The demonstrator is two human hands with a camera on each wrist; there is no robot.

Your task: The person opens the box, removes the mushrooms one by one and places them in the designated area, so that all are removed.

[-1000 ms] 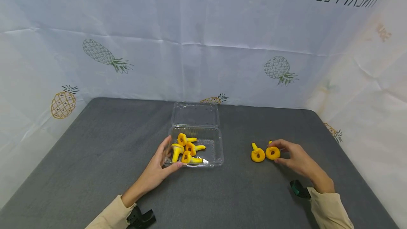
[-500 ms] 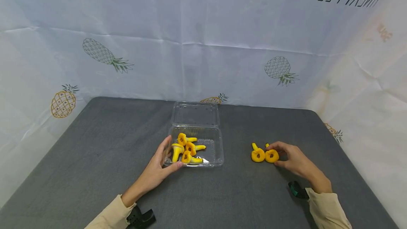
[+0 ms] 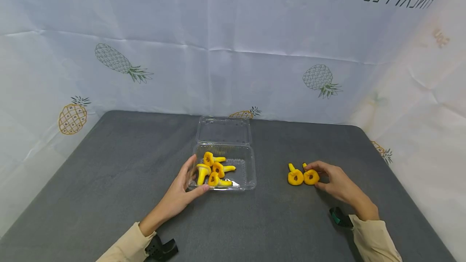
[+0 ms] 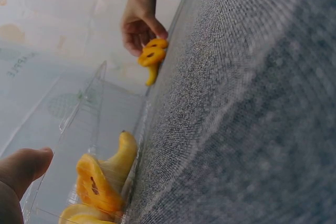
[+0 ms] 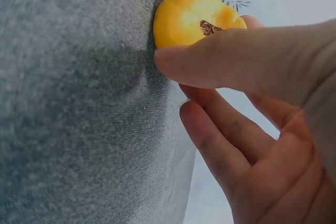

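My left hand (image 3: 179, 189) grips the near left corner of a clear plastic clamshell container (image 3: 247, 173), thumb along the front rim and fingers at the left side. Several yellow chanterelle mushrooms (image 3: 214, 180) lie in its left half; one chanterelle cap (image 4: 97, 184) shows large through the wall in the left wrist view. Off to the right, my right hand (image 3: 336, 183) pinches a chanterelle mushroom (image 3: 311, 177) by its cap on the dark tabletop, partly covered by the thumb in the right wrist view. Another chanterelle (image 3: 295, 177) lies just left of it, stem pointing away.
The container's lid (image 3: 223, 129) is folded back flat behind it. A grey cloth-covered table (image 3: 262, 221) spreads around both hands. A white pineapple-print curtain (image 3: 233, 80) hangs right behind the table's far edge and along its sides.
My right hand has slid the pinched chanterelle slightly left, up beside the other one, and its stem shows more now. The left hand and container have stayed put.
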